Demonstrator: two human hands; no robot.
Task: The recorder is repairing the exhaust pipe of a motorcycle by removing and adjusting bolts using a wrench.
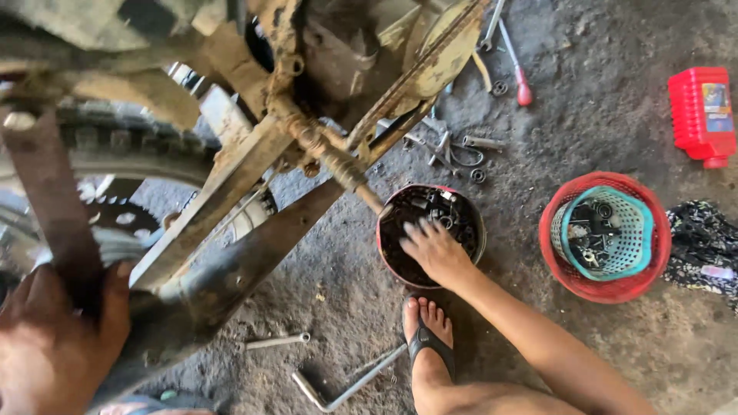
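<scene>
My right hand reaches into a round metal tin on the ground, fingers spread over the dark small parts inside. Nothing is visibly held in it. My left hand is at the bottom left, wrapped around a rusty flat bar that stands beside a knobbly tyre. A rusty motorcycle frame crosses the middle, and its axle rod points down at the tin's rim.
A red basket holding a teal basket of parts stands right of the tin. A red plastic container, a red-handled screwdriver, a spanner, an L-shaped wrench, a patterned cloth and my sandalled foot are on the dirt floor.
</scene>
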